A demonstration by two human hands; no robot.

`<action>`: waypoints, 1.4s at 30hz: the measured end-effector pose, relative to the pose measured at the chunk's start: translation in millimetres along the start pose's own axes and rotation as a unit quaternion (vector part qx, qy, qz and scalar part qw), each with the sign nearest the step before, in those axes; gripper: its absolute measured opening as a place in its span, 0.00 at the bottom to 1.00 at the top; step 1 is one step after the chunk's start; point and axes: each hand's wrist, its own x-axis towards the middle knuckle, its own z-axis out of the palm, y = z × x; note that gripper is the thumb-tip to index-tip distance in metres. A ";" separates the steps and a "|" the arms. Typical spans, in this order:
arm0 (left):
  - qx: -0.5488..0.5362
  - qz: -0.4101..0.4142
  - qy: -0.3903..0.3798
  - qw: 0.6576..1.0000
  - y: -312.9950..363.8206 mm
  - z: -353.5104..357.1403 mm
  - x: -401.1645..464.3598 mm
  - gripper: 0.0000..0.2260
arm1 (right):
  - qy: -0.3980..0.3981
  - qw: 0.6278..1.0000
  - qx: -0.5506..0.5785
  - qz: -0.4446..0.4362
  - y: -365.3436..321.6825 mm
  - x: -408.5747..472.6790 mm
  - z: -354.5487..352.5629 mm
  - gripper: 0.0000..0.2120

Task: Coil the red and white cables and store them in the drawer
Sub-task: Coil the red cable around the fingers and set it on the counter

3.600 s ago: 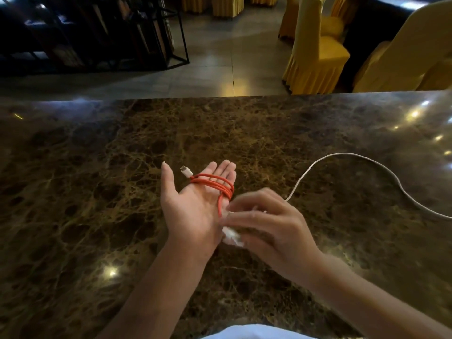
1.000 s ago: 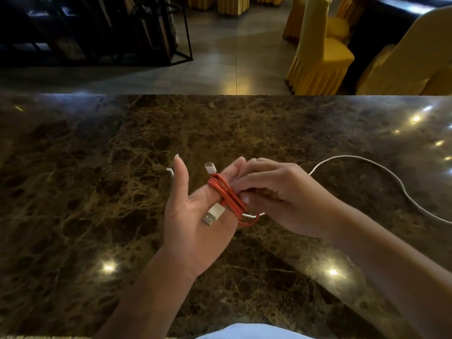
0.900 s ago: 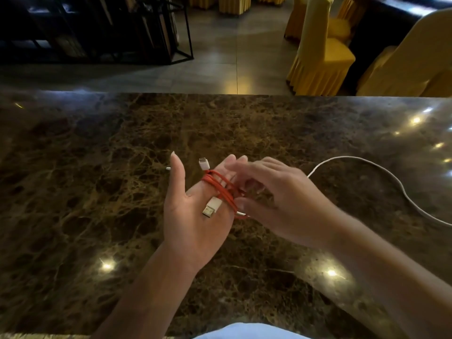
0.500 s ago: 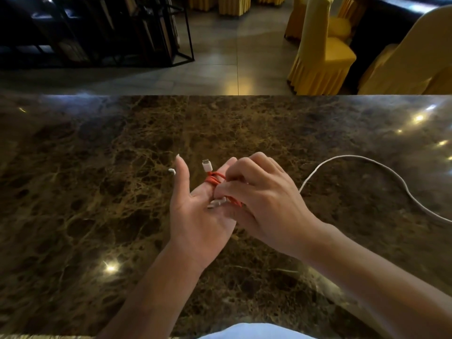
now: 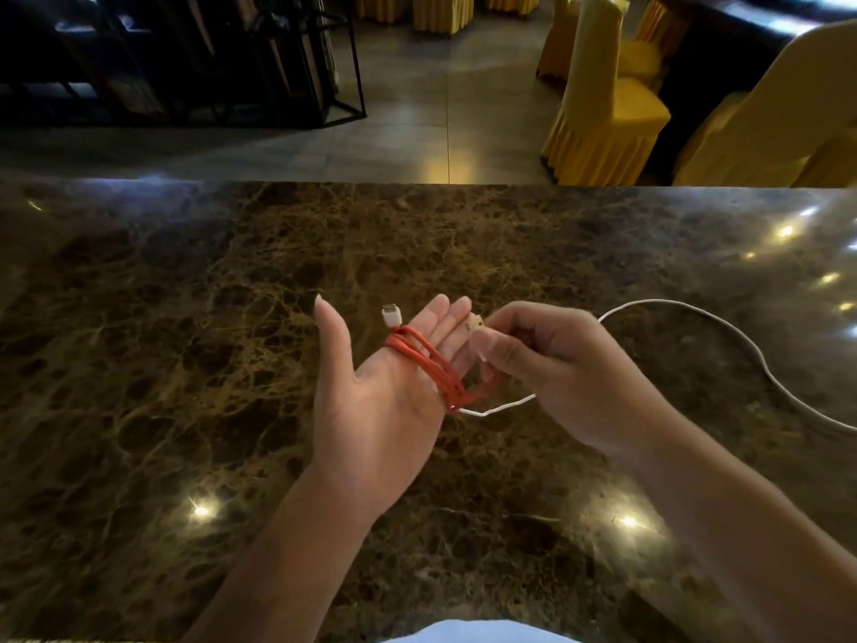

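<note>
The red cable [image 5: 429,364] is wound in several loops around the four fingers of my left hand [image 5: 385,401], which is held flat, palm up, thumb apart. One small white plug [image 5: 392,314] sticks up past the index finger. My right hand [image 5: 552,368] pinches the cable's other white USB plug [image 5: 475,324] just right of my left fingertips. The white cable [image 5: 723,327] lies on the marble counter [image 5: 185,364] to the right in a wide arc, and a stretch of it runs under both hands. No drawer is in view.
Beyond the counter's far edge is a tiled floor with yellow-covered chairs [image 5: 603,113] at the right and a dark metal shelf [image 5: 195,58] at the left. Ceiling lights glint on the polished stone.
My right hand has pulled the USB plug off my left palm and lifted it to the right of the fingertips. The red loops stay wound on my left fingers.
</note>
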 end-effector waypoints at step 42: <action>0.049 0.020 -0.100 0.994 0.2 2.2 3.2 0.46 | -0.011 0.985 -0.167 -0.051 -8.2 -12.9 0.4 0.05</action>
